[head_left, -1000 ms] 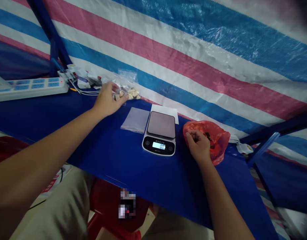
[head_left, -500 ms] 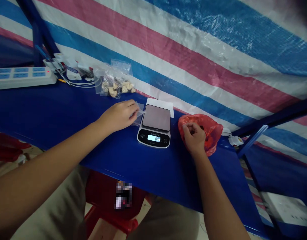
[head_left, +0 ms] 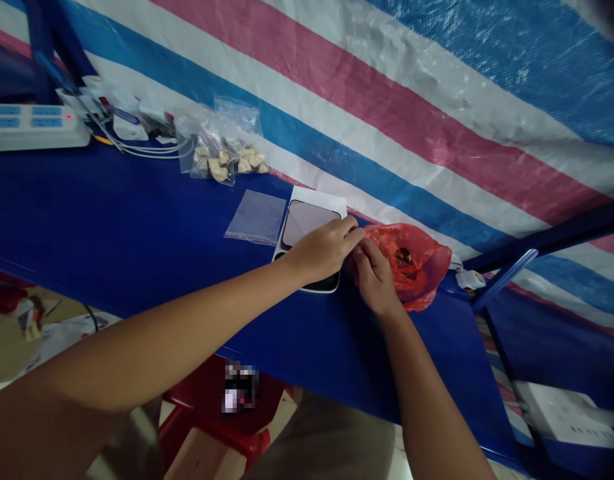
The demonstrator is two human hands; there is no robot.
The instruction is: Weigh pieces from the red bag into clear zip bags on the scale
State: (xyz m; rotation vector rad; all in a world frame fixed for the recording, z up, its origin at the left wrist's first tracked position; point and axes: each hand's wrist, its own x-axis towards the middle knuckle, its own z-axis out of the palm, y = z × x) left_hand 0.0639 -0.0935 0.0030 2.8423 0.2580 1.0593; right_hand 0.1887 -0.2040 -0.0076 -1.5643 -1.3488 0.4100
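My left hand (head_left: 329, 245) reaches across the kitchen scale (head_left: 305, 220), its fingers pinched at the right edge of the scale. A faint sheet of clear plastic bag (head_left: 301, 219) shows over the weighing plate, apparently held by that hand. My right hand (head_left: 375, 275) meets the left fingertips, with its thumb and fingers closed. What lies between the right fingers is hidden. Right beside it sits an open red plastic bag (head_left: 427, 267) with small dark pieces (head_left: 403, 256) inside. Left of the scale, a flat clear zip bag (head_left: 257, 217) lies on the table.
Clear bags of pale, chunky pieces (head_left: 221, 160) lie at the back of the blue table (head_left: 111, 220). Further left are a power strip (head_left: 31, 127) and white cables (head_left: 157, 152). A striped tarp (head_left: 337, 100) hangs behind. A red stool (head_left: 211, 400) stands below the front edge.
My left hand has moved right, from beside the scale to the right hand, uncovering the flat zip bag. My right hand has come out of the red bag toward the scale.
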